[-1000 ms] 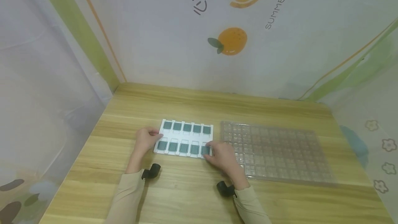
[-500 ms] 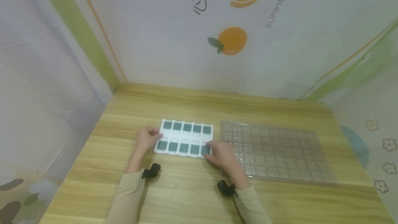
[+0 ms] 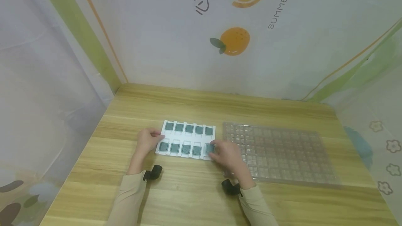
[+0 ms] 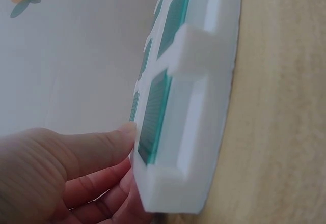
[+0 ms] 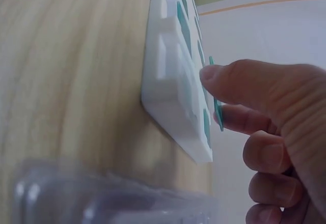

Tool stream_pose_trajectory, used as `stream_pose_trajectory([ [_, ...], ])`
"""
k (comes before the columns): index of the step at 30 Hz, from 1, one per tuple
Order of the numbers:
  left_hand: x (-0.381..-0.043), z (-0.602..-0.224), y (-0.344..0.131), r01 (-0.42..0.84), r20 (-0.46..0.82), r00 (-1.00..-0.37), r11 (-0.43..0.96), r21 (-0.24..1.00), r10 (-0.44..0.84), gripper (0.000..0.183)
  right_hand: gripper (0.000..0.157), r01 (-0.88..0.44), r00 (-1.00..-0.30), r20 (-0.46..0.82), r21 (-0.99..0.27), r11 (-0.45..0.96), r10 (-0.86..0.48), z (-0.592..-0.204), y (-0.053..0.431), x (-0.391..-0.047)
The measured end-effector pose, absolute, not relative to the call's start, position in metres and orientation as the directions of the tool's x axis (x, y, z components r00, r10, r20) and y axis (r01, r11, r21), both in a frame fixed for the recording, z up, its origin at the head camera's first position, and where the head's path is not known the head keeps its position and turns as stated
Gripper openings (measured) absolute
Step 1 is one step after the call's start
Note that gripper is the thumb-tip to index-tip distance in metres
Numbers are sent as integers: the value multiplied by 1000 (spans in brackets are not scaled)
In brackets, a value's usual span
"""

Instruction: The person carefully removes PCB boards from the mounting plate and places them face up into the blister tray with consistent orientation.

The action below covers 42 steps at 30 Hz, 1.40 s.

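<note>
A white plastic tray (image 3: 185,137) lies on the table with two rows of square green chips in its pockets. My left hand (image 3: 147,141) grips the tray's left end, thumb on top and fingers against the side, as the left wrist view shows. Between thumb and index finger my right hand (image 3: 227,153) pinches a thin green chip (image 5: 216,102). In the right wrist view this chip is tilted and lifted off the tray, above the pocket at the near right corner.
To the right of the white tray lies a large clear plastic tray (image 3: 282,152) with many small compartments, close beside my right hand. Both sit on a wooden table (image 3: 176,194). A printed curtain (image 3: 172,51) hangs behind the table.
The right hand has shifted slightly right and up, raising the chip at the near right corner out of its pocket. The left hand and the white tray have stayed in place.
</note>
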State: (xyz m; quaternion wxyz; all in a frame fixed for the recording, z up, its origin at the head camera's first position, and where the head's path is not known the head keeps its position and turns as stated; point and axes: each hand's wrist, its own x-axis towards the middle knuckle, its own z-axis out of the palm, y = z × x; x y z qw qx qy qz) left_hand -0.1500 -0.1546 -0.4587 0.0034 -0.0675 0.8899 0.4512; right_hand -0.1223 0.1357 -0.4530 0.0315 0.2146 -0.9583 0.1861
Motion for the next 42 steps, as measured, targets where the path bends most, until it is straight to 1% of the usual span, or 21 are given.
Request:
stream_pose_trajectory([
  [5,-150,-459,-154,-133,-77,-990,585,800,-121,20,30,-417,-909,145,-341,842,-392,-450,139,-123],
  [12,-149,-459,-154,-126,-70,-991,585,801,-117,20,30,-385,-922,115,-361,849,-369,-449,144,-124],
  [18,-149,-461,-154,-117,-64,-992,577,808,-111,21,34,-393,-919,145,-323,861,-366,-449,149,-125],
  [24,-149,-460,-155,-114,-61,-992,574,811,-110,21,31,-406,-914,157,-329,853,-375,-449,155,-126],
  [32,-148,-460,-154,-123,-71,-991,575,808,-112,21,32,-346,-936,73,-384,856,-345,-449,164,-131],
  [38,-149,-460,-154,-112,-61,-992,579,807,-107,21,33,-331,-942,71,-375,866,-329,-447,172,-135],
  [42,-150,-460,-154,-108,-55,-993,584,804,-107,21,35,-306,-949,42,-375,875,-313,-443,179,-139],
])
